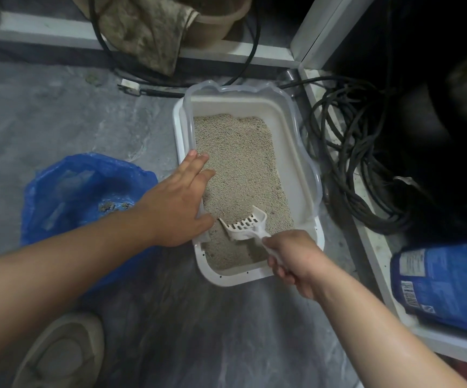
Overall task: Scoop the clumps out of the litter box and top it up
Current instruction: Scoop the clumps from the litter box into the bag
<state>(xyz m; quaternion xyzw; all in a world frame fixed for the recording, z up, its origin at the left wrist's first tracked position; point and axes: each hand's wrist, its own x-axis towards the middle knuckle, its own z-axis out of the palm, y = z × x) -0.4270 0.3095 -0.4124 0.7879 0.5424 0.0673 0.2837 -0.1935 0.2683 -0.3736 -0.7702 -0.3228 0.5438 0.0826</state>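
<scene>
Right hand (294, 261) gripping 1 white scoop (247, 226), blade pointing up-left into litter; left hand (176, 203) flat, fingers straight, on 1 litter box (296, 152) rim.

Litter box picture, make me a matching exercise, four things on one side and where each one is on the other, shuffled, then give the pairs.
Things:
1. scoop
2. blue plastic bag
3. blue litter package
4. black cables

Places:
A. coiled on the floor, right of the litter box
B. on the floor, left of the box
C. in the box, held by the right hand
D. lower right, against the white frame

Pairs: 1-C, 2-B, 3-D, 4-A
</scene>
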